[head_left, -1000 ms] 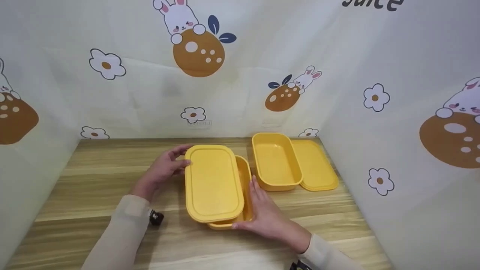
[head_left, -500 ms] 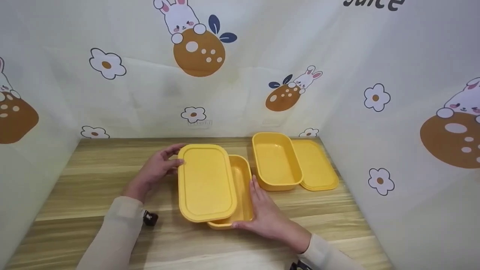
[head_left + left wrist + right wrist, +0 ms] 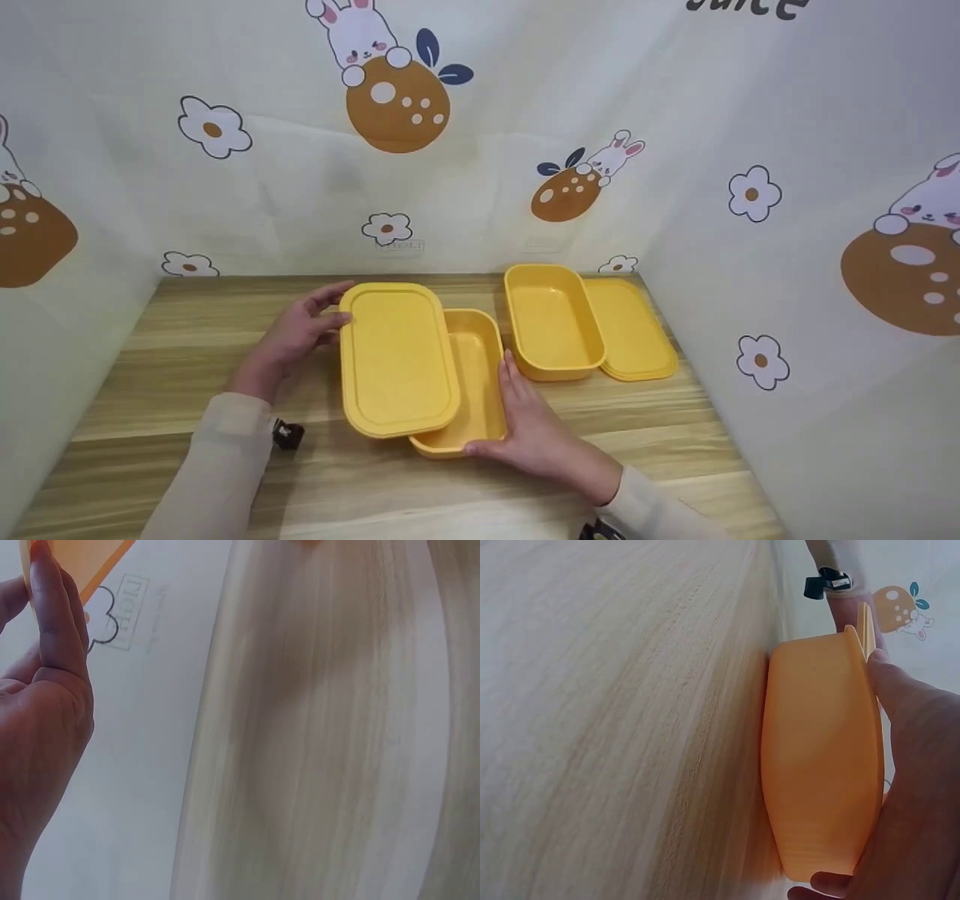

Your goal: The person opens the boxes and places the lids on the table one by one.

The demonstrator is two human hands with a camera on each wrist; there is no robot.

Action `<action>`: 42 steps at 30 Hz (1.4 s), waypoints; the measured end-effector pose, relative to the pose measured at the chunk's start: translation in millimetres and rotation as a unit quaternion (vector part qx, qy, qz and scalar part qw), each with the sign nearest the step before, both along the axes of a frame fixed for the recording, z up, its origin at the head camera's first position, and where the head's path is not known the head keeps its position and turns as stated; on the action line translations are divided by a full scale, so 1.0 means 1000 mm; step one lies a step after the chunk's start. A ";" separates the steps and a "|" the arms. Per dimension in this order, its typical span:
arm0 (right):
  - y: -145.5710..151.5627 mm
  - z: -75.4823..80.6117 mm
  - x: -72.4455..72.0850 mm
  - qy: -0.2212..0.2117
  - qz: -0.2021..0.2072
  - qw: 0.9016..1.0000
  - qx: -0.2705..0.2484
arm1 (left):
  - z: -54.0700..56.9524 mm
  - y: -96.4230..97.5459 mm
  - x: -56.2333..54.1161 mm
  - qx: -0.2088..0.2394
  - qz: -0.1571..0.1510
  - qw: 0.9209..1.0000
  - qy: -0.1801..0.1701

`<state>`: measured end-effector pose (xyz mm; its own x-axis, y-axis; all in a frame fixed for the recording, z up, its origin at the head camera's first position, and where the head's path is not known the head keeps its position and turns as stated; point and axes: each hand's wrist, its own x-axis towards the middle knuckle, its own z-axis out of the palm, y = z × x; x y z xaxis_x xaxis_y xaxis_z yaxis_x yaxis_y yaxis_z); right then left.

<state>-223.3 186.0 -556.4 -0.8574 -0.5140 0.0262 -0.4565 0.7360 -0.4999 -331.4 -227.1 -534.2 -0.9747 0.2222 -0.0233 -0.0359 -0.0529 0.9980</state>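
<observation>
In the head view my left hand (image 3: 292,337) pinches the left edge of a yellow rectangular lid (image 3: 397,360) between thumb and fingers. This lid hangs tilted over the left part of a yellow food container (image 3: 480,390), whose right part shows bare inside. My right hand (image 3: 536,431) holds that container from its right side, thumb at the near corner and fingers along the long wall. The left wrist view catches only a corner of the lid (image 3: 90,559) above the fingers. From the right wrist, the container's outer wall (image 3: 821,757) shows standing on the table.
A second yellow container (image 3: 555,322), open at the top, stands right of the first, near the back wall. Beside it lies another yellow lid (image 3: 637,330), partly behind it. The wood-look table (image 3: 202,360) meets printed fabric walls (image 3: 480,180) at back and sides.
My left hand has drawn the lid leftward and slightly up, away from the held container, so more of its inside shows. My right hand and the container have stayed in place.
</observation>
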 end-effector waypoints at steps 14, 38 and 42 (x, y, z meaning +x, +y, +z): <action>0.000 0.002 -0.001 -0.009 0.003 1.000 0.010 | 0.011 -0.027 0.007 -0.013 0.022 1.000 0.017; 0.000 0.001 -0.001 -0.015 -0.007 1.000 0.013 | 0.032 -0.078 0.016 -0.019 0.073 0.997 0.027; 0.000 0.002 -0.001 -0.012 -0.005 1.000 0.012 | 0.035 -0.086 0.016 -0.026 0.078 0.996 0.029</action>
<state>-224.7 186.0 -554.8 -0.8631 -0.5050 -0.0076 -0.4361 0.7528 -0.4930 -315.1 -313.4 -499.3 -0.9974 0.0669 0.0269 0.0269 -0.0005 0.9996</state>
